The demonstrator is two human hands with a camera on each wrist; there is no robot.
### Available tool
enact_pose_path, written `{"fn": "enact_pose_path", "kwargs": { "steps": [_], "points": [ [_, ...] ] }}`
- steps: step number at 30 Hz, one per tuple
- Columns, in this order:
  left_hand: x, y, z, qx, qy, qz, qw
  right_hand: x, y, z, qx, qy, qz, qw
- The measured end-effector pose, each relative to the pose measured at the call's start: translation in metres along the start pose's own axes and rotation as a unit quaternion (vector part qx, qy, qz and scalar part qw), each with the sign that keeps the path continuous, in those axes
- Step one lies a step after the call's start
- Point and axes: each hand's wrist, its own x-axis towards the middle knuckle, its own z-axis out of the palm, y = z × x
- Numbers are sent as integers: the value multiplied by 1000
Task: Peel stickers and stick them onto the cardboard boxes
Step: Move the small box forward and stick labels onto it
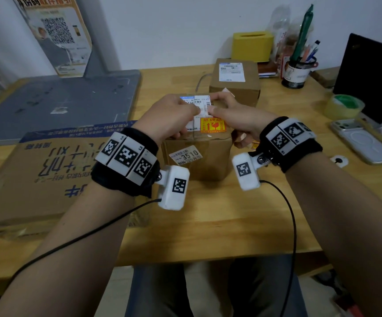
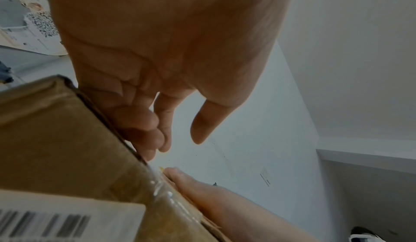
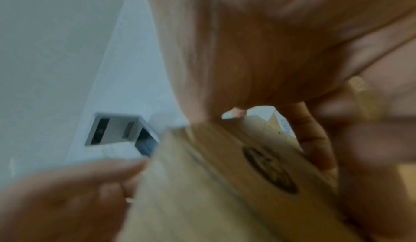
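Observation:
A small cardboard box (image 1: 199, 161) stands mid-table with a white shipping label (image 1: 200, 104) and an orange fragile sticker (image 1: 212, 125) on top and a barcode sticker (image 1: 185, 155) on its near side. My left hand (image 1: 174, 113) lies on the label with fairly straight fingers (image 2: 144, 132) over the box (image 2: 56, 139), thumb apart. My right hand (image 1: 229, 110) presses its thumb on the label. Its other fingers (image 3: 315, 139) curl round the box (image 3: 213, 183) at its far right corner. Something yellow and blurred (image 3: 364, 93) sits by its curled fingers. A second labelled box (image 1: 235, 83) stands behind.
A flattened printed carton (image 1: 48, 170) lies at the left, a grey board (image 1: 59, 104) behind it. At the right are a tape roll (image 1: 343, 106), a phone (image 1: 364, 143), a pen cup (image 1: 300, 69), a yellow tissue box (image 1: 251, 45) and a black screen (image 1: 373, 81).

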Motion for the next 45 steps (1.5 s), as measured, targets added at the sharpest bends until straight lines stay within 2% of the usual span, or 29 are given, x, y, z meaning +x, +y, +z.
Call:
{"fn": "enact_pose_path", "kwargs": {
  "steps": [2,4,8,11,17,21,27,33,36,41,43,45],
  "points": [
    [0,-1,0,-1,1,3,1000,-11,4,-3,36,-32,0,999],
    [0,-2,0,-2,4,5,1000,-19,7,-3,26,-60,-4,998],
    [0,-1,1,-8,-11,2,1000,-27,6,2,0,-35,4,999],
    [1,3,-3,-62,-35,-20,997,-35,0,1,-5,-15,8,1000],
    [-2,11,-18,-135,-39,-43,989,-40,-9,10,-60,-74,-22,995],
    [0,10,-25,-165,-40,-38,985,-25,-15,24,-30,-54,-40,997],
    [10,16,-40,-207,-33,3,978,9,-32,41,3,-23,-78,997],
    [18,23,-50,-238,-33,19,971,57,-45,47,0,50,-110,993],
    [21,24,-55,-236,-27,20,971,82,-43,48,35,62,-113,991],
    [25,20,-58,-240,-22,24,970,66,-36,47,76,92,-114,986],
    [24,20,-57,-239,-24,24,970,51,-32,44,64,76,-101,990],
    [24,18,-56,-241,-28,25,970,35,-31,45,54,27,-90,994]
  ]
}}
